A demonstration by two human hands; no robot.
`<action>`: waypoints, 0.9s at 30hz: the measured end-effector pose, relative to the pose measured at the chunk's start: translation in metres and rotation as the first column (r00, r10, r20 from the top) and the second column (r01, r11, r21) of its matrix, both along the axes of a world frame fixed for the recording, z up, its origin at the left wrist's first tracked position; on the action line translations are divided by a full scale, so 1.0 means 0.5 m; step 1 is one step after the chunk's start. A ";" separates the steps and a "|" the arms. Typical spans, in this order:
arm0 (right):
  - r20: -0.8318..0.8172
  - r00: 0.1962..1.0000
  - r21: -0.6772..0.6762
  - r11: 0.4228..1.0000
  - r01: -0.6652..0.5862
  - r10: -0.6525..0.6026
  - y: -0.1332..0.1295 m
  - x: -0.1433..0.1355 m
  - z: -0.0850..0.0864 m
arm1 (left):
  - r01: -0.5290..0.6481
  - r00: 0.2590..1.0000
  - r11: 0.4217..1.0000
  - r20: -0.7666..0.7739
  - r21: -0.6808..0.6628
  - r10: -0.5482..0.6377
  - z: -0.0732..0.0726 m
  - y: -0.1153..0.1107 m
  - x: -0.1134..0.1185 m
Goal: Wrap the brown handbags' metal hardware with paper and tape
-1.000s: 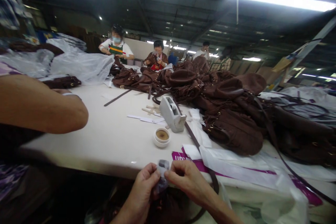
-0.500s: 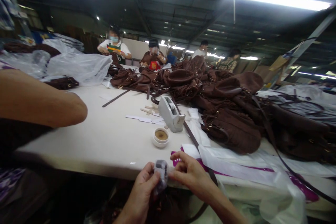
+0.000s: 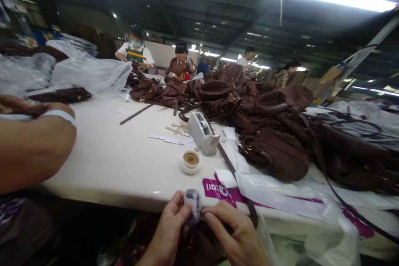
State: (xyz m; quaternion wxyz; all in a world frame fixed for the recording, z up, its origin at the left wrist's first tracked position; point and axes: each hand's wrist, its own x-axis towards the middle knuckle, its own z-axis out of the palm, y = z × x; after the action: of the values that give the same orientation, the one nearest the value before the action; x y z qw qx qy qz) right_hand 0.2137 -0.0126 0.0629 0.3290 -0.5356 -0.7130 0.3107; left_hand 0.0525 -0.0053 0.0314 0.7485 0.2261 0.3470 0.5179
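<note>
The small wrapped piece (image 3: 192, 206) is held upright at the near edge of the worktop (image 3: 124, 153), clasped between the thumb and fingers of the left hand (image 3: 170, 226); this grip is unchanged from the earlier frame. The right hand (image 3: 235, 230), seen earlier with its fingers spread, is now lowered and more closed, its thumb and forefinger drawn in just beside the piece. Whether anything is pinched by its grip cannot be told. More of the purple printed sheet (image 3: 212, 188) is now exposed beyond the right hand. On the left, the co-worker's arm (image 3: 46, 153) is shifted, and a white band (image 3: 60, 115) is now seen on it.

The left side of the worktop is partly covered by that arm. The round pot (image 3: 190, 160) is placed beyond the piece, with the tape dispenser (image 3: 202, 135) behind it to the right and paper strips (image 3: 174, 139) beside the dispenser. The right and far parts are taken up by heaped brown bags (image 3: 274, 153), with clear plastic (image 3: 93, 77) at the far left. The near edge at the right is crossed by a dark strap (image 3: 229, 160) and white wrapping (image 3: 280, 201).
</note>
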 end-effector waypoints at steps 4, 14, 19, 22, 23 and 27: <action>-0.047 0.998 -0.030 0.999 -0.031 0.029 -0.009 -0.012 -0.032 | 0.030 1.000 0.998 0.006 0.062 -0.031 -0.009 -0.002 0.006; -0.676 0.718 -0.512 0.808 -0.292 -0.169 0.019 -0.045 -0.015 | 0.100 0.983 0.960 -0.176 0.263 -0.054 -0.040 -0.006 0.016; -0.684 0.677 -0.587 0.755 -0.293 -0.270 0.020 -0.025 -0.020 | 0.179 0.969 0.952 -0.211 0.249 -0.128 -0.028 -0.006 0.016; -0.659 0.674 -0.633 0.730 -0.257 -0.335 0.017 -0.006 -0.034 | 0.302 0.950 0.951 -0.099 0.072 -0.294 -0.011 -0.001 -0.002; -0.664 0.669 -0.631 0.729 -0.264 -0.333 0.016 -0.002 -0.038 | 0.335 0.941 0.942 -0.053 0.019 -0.334 -0.006 0.002 -0.010; -0.729 0.623 -0.573 0.751 -0.329 -0.283 0.010 0.002 -0.046 | 0.355 0.934 0.933 -0.029 -0.055 -0.357 0.003 0.019 -0.033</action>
State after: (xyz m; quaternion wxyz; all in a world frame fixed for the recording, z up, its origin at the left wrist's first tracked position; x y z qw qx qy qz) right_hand 0.2146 -0.0078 0.0402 0.3889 -0.4154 -0.3463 0.7458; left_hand 0.0362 0.0040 0.0327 0.8285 0.2767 0.3270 0.3606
